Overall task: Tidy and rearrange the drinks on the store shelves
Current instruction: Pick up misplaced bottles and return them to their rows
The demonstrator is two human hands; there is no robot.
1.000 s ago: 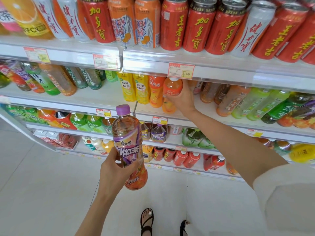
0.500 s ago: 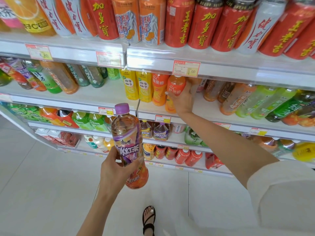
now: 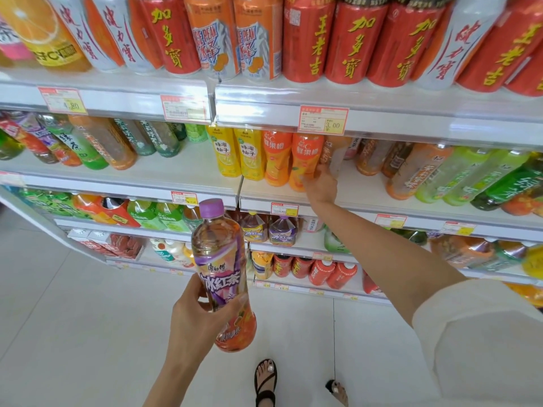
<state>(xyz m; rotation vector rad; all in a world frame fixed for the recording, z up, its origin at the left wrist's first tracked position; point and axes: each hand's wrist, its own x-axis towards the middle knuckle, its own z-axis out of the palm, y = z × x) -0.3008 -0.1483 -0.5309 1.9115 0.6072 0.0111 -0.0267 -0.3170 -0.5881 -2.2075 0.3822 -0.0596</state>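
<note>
Drinks fill the store shelves, and one of them is off the shelf, close to the camera. The left hand (image 3: 194, 315) holds a tea bottle (image 3: 219, 259) with a purple cap. Its fingers and thumb wrap round the purple label in the middle. The tea bottle leans a little and is out in the air in front of the shelves, above the white floor (image 3: 73, 333). Down below, a foot in a black sandal (image 3: 266, 380) stands on the tiles.

On the right side, a pale sleeve (image 3: 484, 333) covers the upper arm. The bare arm reaches out to the second shelf (image 3: 411, 207) from the top. There the right hand (image 3: 321, 186) grips an orange juice bottle (image 3: 305, 154) low down, with the thumb on the front and the fingers gone behind it. That bottle stands on the shelf, right next to a second orange bottle (image 3: 277, 157) of the same kind on its left. Two yellow bottles (image 3: 224, 151) stand further left. A pale bottle (image 3: 335, 160) is just beside the hand on the right, but I cannot tell if they touch.

A red and yellow price tag (image 3: 323, 120) sits on the shelf edge just above the hand. Higher up, red cans (image 3: 308, 39) stand in a row with orange and white ones. Lower down, more purple tea bottles (image 3: 282, 233) sit on a shelf.
</note>
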